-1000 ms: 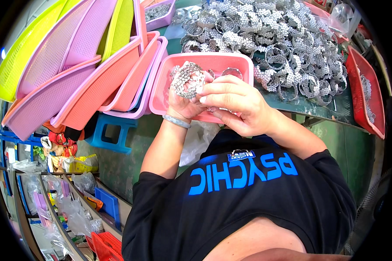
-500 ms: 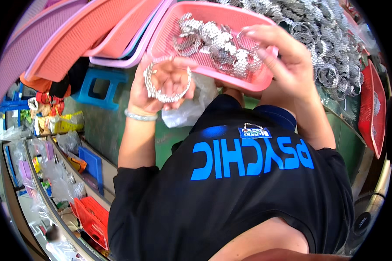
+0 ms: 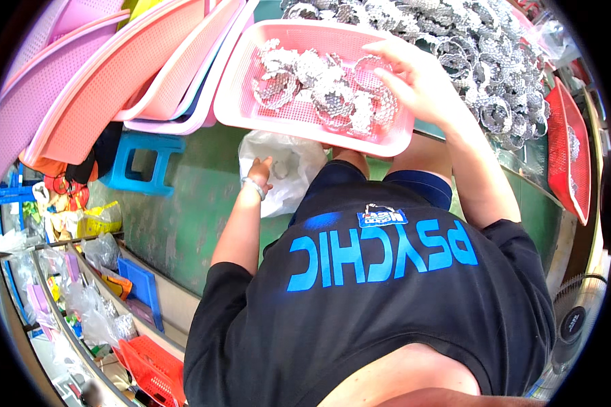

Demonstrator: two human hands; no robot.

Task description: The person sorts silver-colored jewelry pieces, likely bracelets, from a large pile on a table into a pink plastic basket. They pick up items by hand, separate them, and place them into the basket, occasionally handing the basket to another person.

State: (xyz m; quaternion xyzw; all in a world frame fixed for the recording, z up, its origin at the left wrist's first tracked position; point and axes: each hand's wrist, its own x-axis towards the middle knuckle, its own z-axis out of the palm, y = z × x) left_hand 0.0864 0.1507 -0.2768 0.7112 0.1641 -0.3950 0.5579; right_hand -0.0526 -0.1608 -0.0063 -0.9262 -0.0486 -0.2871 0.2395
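Observation:
Over the mouth of a translucent plastic bag (image 3: pixel 295 183), my left hand (image 3: pixel 259 178) is open with its fingers apart and no bracelet in it. The bag hangs below the near edge of a pink perforated basket (image 3: pixel 292 127). At that basket's right end, my right hand (image 3: pixel 417 80) pinches a silvery ring-shaped bracelet (image 3: pixel 355 72) between thumb and fingers. Several more silver bracelets (image 3: pixel 332 102), with a scaly, mesh-like look, lie heaped in the basket. What the bag contains is hard to make out.
Stacked pink and purple baskets (image 3: pixel 108 74) lean at the left, above a blue plastic stool (image 3: pixel 139 163). A large heap of silver bracelets (image 3: pixel 485 68) covers the table at the right. Beyond it is a red basket (image 3: pixel 569 152). Drawers (image 3: pixel 142 298) with bags stand lower left.
My left hand has let go of its bracelet and moved down from in front of the basket to the plastic bag. My right hand stays at the basket's right end, its fingers on a bracelet.

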